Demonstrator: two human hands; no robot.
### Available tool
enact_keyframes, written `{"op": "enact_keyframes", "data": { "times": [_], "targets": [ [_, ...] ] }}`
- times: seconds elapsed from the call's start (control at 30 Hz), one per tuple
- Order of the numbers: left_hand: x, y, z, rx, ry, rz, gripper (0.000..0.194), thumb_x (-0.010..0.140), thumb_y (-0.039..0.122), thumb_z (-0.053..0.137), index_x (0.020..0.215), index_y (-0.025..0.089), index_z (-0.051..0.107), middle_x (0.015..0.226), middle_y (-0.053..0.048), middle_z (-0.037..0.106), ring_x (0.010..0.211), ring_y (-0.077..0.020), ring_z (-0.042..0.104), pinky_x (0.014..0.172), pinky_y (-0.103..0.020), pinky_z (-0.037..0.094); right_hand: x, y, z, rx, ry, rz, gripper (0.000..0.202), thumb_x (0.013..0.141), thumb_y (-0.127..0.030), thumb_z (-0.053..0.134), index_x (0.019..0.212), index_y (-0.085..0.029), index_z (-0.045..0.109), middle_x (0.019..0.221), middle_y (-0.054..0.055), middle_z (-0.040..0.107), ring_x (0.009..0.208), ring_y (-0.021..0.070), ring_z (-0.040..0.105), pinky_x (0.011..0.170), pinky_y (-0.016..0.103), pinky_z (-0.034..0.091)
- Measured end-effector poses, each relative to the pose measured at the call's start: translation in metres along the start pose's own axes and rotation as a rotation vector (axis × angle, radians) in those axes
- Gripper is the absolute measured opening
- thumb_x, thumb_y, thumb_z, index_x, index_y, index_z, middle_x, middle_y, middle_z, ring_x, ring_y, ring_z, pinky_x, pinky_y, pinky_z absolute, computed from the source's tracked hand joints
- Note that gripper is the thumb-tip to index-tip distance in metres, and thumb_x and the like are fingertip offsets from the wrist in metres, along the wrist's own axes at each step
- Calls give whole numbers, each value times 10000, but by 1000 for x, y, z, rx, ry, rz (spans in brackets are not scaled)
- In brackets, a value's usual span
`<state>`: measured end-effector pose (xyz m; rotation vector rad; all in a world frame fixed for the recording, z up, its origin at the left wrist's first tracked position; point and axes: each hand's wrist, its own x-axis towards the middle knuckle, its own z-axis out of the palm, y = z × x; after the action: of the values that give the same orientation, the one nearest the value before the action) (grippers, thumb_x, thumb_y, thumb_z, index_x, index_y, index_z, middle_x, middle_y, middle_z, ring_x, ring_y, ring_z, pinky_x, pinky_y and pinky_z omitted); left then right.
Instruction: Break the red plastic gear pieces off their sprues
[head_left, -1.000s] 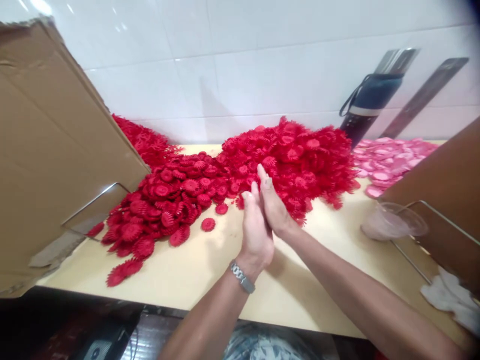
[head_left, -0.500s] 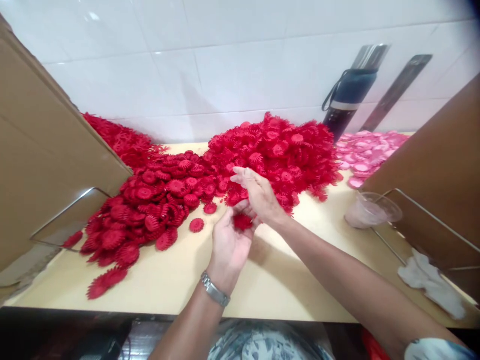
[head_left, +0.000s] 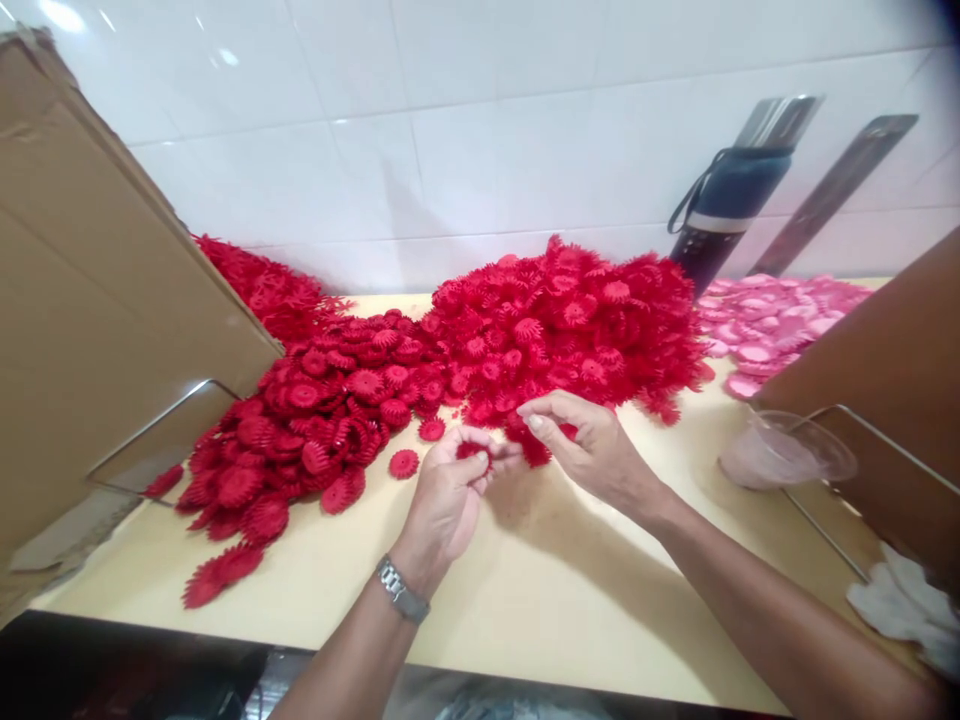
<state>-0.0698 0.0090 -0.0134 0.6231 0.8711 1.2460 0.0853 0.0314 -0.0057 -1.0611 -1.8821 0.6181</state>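
Note:
My left hand [head_left: 442,500], with a metal-banded watch at the wrist, is closed on a red toothed paper flower disc [head_left: 474,456], held between thumb and fingers. To its right, my right hand [head_left: 596,445] is at the front edge of the big red pile [head_left: 570,310]. Its thumb and forefinger are drawn together. Red shows behind and below them, but I cannot make out what the fingertips hold. Beside my left hand lie two loose red discs, the nearer one [head_left: 403,463] flat on the table.
More red discs [head_left: 300,440] are heaped at left. Pink pieces [head_left: 780,315] lie back right near a blue flask [head_left: 731,200] and a metal ruler [head_left: 832,195]. A plastic cup [head_left: 765,450] stands at right. Cardboard walls [head_left: 97,270] flank the pale table [head_left: 525,600].
My right hand has moved away from my left hand, to the right and lower, against the pile. The left hand's fingers have closed around the red disc. The view has shifted slightly.

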Motion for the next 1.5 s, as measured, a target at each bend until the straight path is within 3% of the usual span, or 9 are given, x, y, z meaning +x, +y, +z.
{"op": "enact_keyframes", "data": {
  "times": [0.07,0.17,0.3,0.5,0.77,0.9,1.17,1.5],
  "targets": [
    [1,0,0,81,17,-5,79,636,84,642,697,116,604,694,-40,653,736,-179,655,683,-298,538,0,2,1,-17,-17,-9,162,863,-183,471,882,-176,631,804,39,630,735,144,579,679,275,458],
    [3,1,1,143,42,-17,174,640,131,671,810,102,646,738,-59,667,673,-171,649,567,-265,534,-2,4,1,-29,-43,-40,170,863,-185,471,896,-165,637,790,45,625,700,142,567,647,272,451],
    [7,4,4,120,6,-54,313,644,77,640,952,131,626,752,-38,668,674,-149,651,632,-266,548,-4,7,-1,-22,-21,-65,190,873,-192,457,875,-147,642,759,52,619,689,145,561,636,274,444],
    [18,3,7,180,-74,-69,177,648,83,633,820,109,602,742,-56,657,639,-148,650,579,-245,557,-3,10,-5,-15,32,-58,183,873,-195,459,846,-157,637,723,41,611,647,137,545,609,267,439],
    [24,1,7,144,-96,-130,304,616,135,674,913,108,617,687,-51,665,583,-181,659,524,-278,561,-3,11,-3,-33,21,-33,197,877,-232,462,851,-158,643,693,35,601,625,131,538,587,257,436],
    [24,-3,4,102,-104,-121,265,633,163,678,886,110,620,684,-46,674,562,-176,658,525,-286,564,-4,13,-2,-18,8,-48,193,871,-205,460,878,-146,643,717,43,613,641,130,545,602,258,440],
    [22,-5,3,197,-40,-74,286,565,205,749,779,96,596,573,-20,639,408,-135,593,385,-221,496,-5,14,0,-7,13,-39,182,870,-204,467,863,-161,644,743,45,631,661,135,566,615,266,457],
    [16,-9,1,331,-77,-35,264,652,366,682,700,137,560,465,28,570,285,-84,464,275,-180,361,-8,12,3,8,-1,-30,176,869,-210,470,858,-159,638,737,45,618,669,138,562,619,267,449]
  ]
}}
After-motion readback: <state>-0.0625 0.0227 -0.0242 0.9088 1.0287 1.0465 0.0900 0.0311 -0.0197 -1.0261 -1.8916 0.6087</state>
